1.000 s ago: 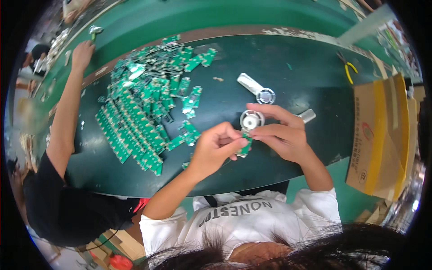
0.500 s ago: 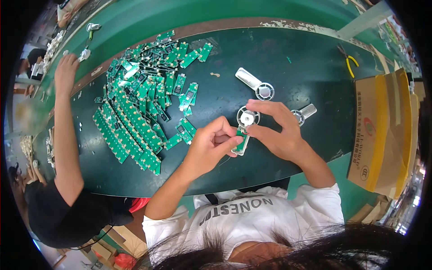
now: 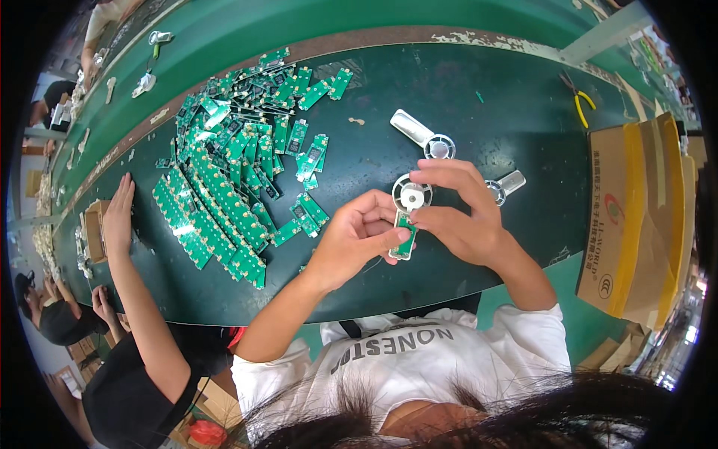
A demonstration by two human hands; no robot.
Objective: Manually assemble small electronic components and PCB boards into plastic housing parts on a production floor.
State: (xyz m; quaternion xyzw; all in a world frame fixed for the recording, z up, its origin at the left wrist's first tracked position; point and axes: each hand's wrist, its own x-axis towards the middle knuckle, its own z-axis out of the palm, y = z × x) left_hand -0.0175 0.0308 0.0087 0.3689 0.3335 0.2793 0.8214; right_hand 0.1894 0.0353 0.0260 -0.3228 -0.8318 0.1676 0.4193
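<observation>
Both my hands meet over the dark green table (image 3: 523, 97). Between them is a white plastic fan housing (image 3: 410, 198) with a round head and a handle. A small green circuit board (image 3: 404, 227) sits in that handle. My left hand (image 3: 355, 238) grips the handle's lower end, thumb on the board. My right hand (image 3: 456, 213) pinches the housing from the right, just under the round head. Two more white housings lie beyond my hands: one (image 3: 423, 136) farther back, one (image 3: 505, 185) partly hidden behind my right hand.
A big heap of green circuit boards (image 3: 239, 172) covers the table's left half. A cardboard box (image 3: 639, 209) stands at the right edge, yellow-handled pliers (image 3: 578, 101) behind it. A co-worker's arm (image 3: 123, 247) reaches onto the table at the left.
My hands have shifted slightly toward the table's middle with the housing, and the board now sits in its handle. The co-worker's hand has drawn back from the far edge to the near left.
</observation>
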